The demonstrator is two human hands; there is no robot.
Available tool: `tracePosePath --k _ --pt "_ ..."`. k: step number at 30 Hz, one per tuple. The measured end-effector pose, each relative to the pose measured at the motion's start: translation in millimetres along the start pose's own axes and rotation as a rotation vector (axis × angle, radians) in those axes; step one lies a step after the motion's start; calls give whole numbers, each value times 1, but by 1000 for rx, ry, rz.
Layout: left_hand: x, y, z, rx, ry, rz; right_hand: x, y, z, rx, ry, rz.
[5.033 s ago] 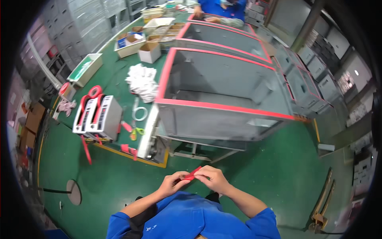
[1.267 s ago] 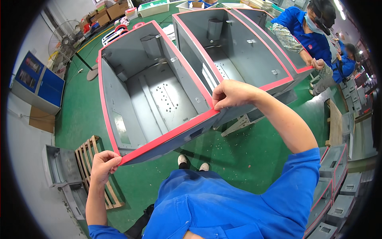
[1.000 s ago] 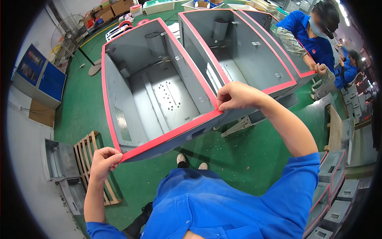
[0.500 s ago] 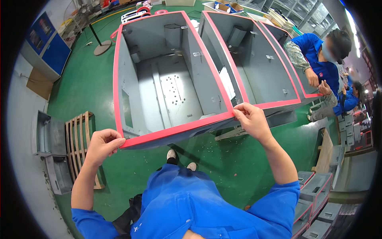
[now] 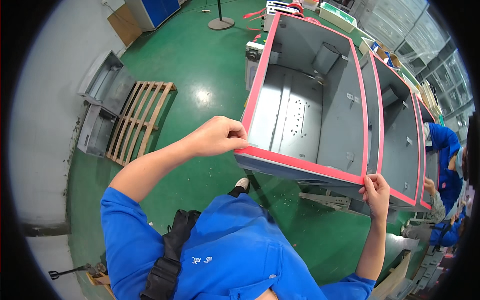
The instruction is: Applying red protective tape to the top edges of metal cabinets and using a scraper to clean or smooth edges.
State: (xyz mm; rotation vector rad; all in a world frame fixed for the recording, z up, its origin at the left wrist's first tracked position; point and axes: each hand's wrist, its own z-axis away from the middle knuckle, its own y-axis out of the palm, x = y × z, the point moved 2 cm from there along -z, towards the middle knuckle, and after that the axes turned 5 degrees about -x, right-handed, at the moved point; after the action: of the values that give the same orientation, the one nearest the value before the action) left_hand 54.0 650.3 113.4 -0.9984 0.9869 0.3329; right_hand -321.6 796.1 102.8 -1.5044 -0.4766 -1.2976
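Note:
A grey open-topped metal cabinet lies in front of me, its rim edged with red tape. At the near left corner, my left hand pinches the tape, fingers curled and thumb against the rim. My right hand pinches the red edging at the near right corner, thumb and forefinger together. How firmly either end of the tape sticks cannot be made out. The cabinet's floor panel has a group of small holes, and metal tabs stand on its right inner wall.
A second red-edged cabinet stands close on the right, with another beyond it. At far right a co-worker in blue has a hand near that one. On the left are a wooden pallet and grey metal housings. A round-based stand is behind.
My view has swung left, so the cabinets now appear farther right and tilted. Both hands remain at the same two near corners, and the left forearm reaches across more sideways.

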Motion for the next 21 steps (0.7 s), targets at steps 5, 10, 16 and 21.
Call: tracePosePath --k 5,10,16,21 --pt "-2 -1 0 19 26 11 0 -1 -1 6 -2 14" --pt "2 0 -1 29 36 33 -2 -2 -3 19 -11 -4" --pt "2 -2 -1 76 29 1 0 -2 -1 19 6 -9" --pt "8 -1 0 72 29 70 2 -1 -1 21 2 -4"
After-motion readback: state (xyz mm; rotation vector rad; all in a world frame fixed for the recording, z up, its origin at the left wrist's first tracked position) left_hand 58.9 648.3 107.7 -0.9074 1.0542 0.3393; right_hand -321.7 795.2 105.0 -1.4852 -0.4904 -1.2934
